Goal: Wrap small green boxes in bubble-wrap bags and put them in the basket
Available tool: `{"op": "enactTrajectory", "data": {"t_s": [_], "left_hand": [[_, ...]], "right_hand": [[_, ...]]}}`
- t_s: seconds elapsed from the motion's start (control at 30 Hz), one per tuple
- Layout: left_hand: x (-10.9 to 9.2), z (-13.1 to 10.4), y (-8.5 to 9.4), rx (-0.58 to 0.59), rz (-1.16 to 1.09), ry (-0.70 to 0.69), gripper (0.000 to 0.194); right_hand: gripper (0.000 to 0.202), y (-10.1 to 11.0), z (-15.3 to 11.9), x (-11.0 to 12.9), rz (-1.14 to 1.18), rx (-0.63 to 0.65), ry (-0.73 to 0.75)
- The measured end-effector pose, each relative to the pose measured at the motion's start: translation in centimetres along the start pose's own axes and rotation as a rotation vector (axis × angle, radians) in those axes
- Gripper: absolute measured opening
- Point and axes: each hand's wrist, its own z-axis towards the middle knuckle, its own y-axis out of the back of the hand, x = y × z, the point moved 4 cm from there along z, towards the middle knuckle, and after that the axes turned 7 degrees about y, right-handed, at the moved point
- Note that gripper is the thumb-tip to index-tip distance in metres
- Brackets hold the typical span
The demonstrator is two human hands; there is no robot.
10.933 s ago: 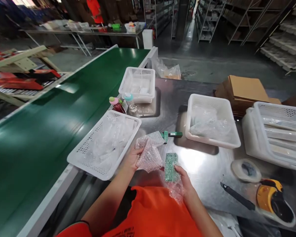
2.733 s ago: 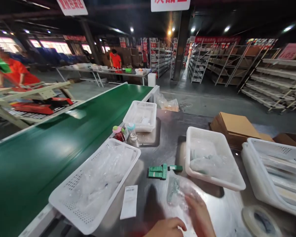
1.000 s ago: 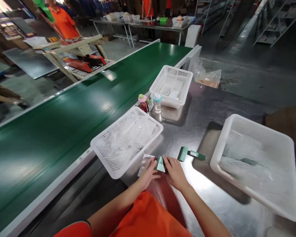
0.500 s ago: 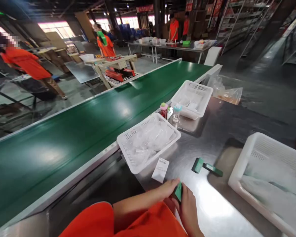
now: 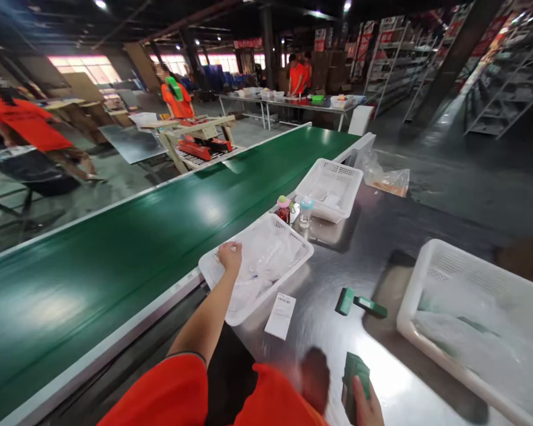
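Note:
My left hand (image 5: pixel 231 255) is closed above the left end of a white plastic basket (image 5: pixel 305 251), which is filled with clear plastic bags (image 5: pixel 270 254). Whatever its fingers hold, if anything, is too small to make out. Low on the right, my right hand (image 5: pixel 368 405) grips a small green box (image 5: pixel 356 371) above the metal table (image 5: pixel 320 313). Two more green boxes, one upright-looking (image 5: pixel 345 301) and one lying flat (image 5: pixel 370 306), touch or nearly touch on the table. A stack of white printed labels (image 5: pixel 280 316) lies between the basket and me.
A green conveyor belt (image 5: pixel 160 213) runs beyond the table. Another white basket (image 5: pixel 353 177), a red bottle (image 5: pixel 283 210) and a clear jar with a blue lid (image 5: pixel 306 213) stand farther back. At right is a large white bin (image 5: pixel 408 313) holding plastic-wrapped items. Several people in orange shirts are beyond the belt.
My hands were together at the green box. The left has moved forward and left to the basket; the right has gone right and down with the green box. The view has shifted slightly.

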Motion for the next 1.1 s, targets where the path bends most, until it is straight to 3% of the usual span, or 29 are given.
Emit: {"op": "enactTrajectory", "data": {"t_s": [0.23, 0.33, 0.37, 0.47, 0.57, 0.67, 0.73, 0.8, 0.87, 0.93, 1.03, 1.1], "left_hand": [[-0.4, -4.8, 5.7, -0.23, -0.321, -0.316, 0.016], [-1.5, -10.2, 6.4, -0.121, -0.483, -0.579, 0.007], [-2.0, -12.8, 6.1, -0.037, -0.499, -0.706, 0.002], [-2.6, -21.4, 3.8, 0.265, -0.439, -1.095, 0.017], [-1.2, -28.6, 0.5, 0.513, -0.305, -1.399, 0.019], [1.0, -32.5, -3.1, 0.656, -0.083, -1.578, 0.015], [2.4, -33.8, -4.8, 0.759, 0.05, -1.686, 0.013], [3.7, -34.5, -5.7, 0.942, 0.128, -1.745, 0.009], [4.8, -34.6, -6.0, 1.19, 0.115, -1.649, 0.019], [5.5, -33.5, -6.6, 1.358, -0.012, -1.205, 0.036], [7.5, -30.6, -8.4, 1.247, -0.16, -0.341, 0.042], [8.4, -29.7, -9.6, 1.214, -0.175, -0.028, 0.04]], "right_hand": [[0.069, -1.5, -1.6, 1.4, 0.345, 0.063, -0.214], [0.052, -3.0, -2.9, 4.0, 0.555, 0.122, -0.279], [0.049, -3.5, -3.4, 5.0, 0.636, 0.147, -0.304], [0.057, -4.6, -4.3, 8.1, 0.835, 0.243, -0.354], [0.063, -4.2, -4.5, 9.9, 0.923, 0.302, -0.318], [0.058, -3.0, -4.4, 9.4, 0.888, 0.284, -0.288], [0.052, -2.2, -4.4, 7.9, 0.809, 0.259, -0.302], [0.048, -1.5, -4.3, 5.9, 0.731, 0.222, -0.335], [0.047, -0.7, -4.2, 4.0, 0.684, 0.156, -0.369], [0.048, 0.2, -4.2, 2.8, 0.685, 0.081, -0.386], [0.054, 1.5, -4.8, 2.8, 0.77, 0.09, -0.375], [0.06, 2.3, -5.4, 3.3, 0.811, 0.143, -0.361]]}}
